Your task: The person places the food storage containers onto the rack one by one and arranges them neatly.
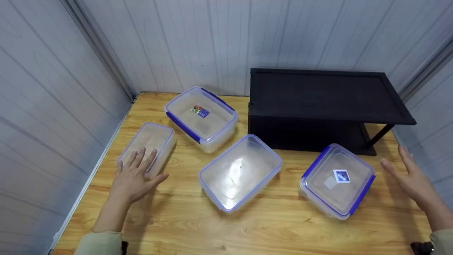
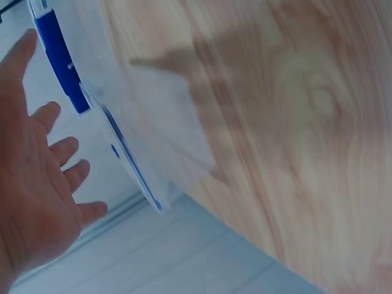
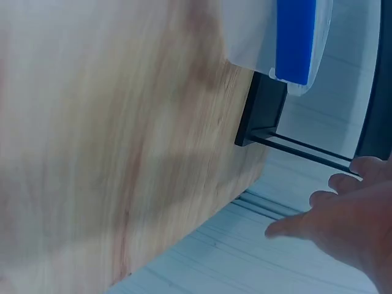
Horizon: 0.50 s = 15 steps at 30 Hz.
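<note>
Glossy plastic boxes (image 1: 244, 166), wood-grain table (image 1: 262, 233)

Four containers (image 1: 240, 173), rack (image 1: 329, 94) on table (image 1: 184, 230)

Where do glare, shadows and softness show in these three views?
Head: strong white glare on the middle container, soft shadows beside the left hand and right hand; left wrist: a dark shadow across the table, grain slightly soft; right wrist: bluish tint on the wall, broad faint shadows on the table.

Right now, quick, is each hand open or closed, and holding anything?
Left hand: open, holding nothing, over the leftmost box.
Right hand: open, holding nothing, beside the rightmost box.
</note>
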Each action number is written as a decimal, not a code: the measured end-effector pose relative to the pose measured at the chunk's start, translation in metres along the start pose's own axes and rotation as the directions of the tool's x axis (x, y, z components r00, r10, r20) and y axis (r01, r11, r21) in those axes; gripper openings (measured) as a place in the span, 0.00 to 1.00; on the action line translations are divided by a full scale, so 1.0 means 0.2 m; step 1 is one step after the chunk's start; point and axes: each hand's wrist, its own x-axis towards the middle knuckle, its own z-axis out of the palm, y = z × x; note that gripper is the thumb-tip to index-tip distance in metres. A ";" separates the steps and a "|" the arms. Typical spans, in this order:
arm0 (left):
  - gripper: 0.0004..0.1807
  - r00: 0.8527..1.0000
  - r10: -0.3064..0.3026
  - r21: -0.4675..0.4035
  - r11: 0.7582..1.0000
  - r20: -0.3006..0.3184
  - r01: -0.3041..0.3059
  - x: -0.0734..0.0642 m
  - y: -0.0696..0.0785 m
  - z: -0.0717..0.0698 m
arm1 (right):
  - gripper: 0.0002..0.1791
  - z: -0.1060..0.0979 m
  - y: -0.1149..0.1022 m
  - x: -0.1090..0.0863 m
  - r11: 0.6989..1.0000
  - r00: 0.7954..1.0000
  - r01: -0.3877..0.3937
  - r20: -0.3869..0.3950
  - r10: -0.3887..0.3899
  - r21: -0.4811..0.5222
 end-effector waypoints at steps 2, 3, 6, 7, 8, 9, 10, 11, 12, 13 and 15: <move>0.49 1.000 -0.004 -0.032 0.999 0.003 0.004 0.00 -0.03 -0.01 | 0.45 -0.01 0.00 0.03 0.999 1.000 -0.030 -0.001 0.030 0.046; 0.48 1.000 -0.006 -0.050 0.999 0.006 0.006 0.00 -0.05 -0.01 | 0.46 -0.01 0.01 0.05 0.996 0.999 -0.040 -0.002 0.041 0.075; 0.49 1.000 -0.017 -0.102 0.995 0.002 0.017 0.00 -0.10 -0.01 | 0.47 -0.02 0.02 0.10 0.985 0.998 -0.052 -0.013 0.055 0.165; 0.49 1.000 -0.022 -0.118 0.993 0.001 0.022 -0.01 -0.12 -0.02 | 0.47 -0.02 0.03 0.11 0.979 0.998 -0.055 -0.019 0.060 0.197; 0.49 1.000 -0.026 -0.133 0.991 -0.002 0.025 -0.01 -0.13 -0.02 | 0.47 -0.02 0.03 0.13 0.974 0.998 -0.058 -0.027 0.065 0.221; 0.49 1.000 -0.027 -0.152 0.988 0.000 0.027 -0.02 -0.15 -0.02 | 0.48 -0.02 0.04 0.14 0.968 0.997 -0.063 -0.032 0.073 0.244; 0.49 0.999 -0.034 -0.171 0.985 -0.002 0.033 -0.02 -0.16 -0.02 | 0.48 -0.03 0.04 0.16 0.964 0.996 -0.069 -0.040 0.082 0.258; 0.49 0.999 -0.041 -0.187 0.982 -0.001 0.040 -0.02 -0.18 -0.02 | 0.49 -0.03 0.05 0.17 0.961 0.994 -0.084 -0.050 0.101 0.262; 0.48 0.999 -0.048 -0.201 0.978 0.004 0.048 -0.03 -0.20 -0.02 | 0.50 -0.03 0.05 0.19 0.958 0.992 -0.093 -0.058 0.113 0.271; 0.48 0.998 -0.055 -0.220 0.974 0.010 0.056 -0.03 -0.21 -0.02 | 0.51 -0.02 0.05 0.20 0.956 0.990 -0.102 -0.065 0.124 0.274; 0.48 0.997 -0.076 -0.255 0.964 0.026 0.080 -0.04 -0.25 -0.02 | 0.52 -0.02 0.06 0.24 0.955 0.987 -0.117 -0.075 0.142 0.273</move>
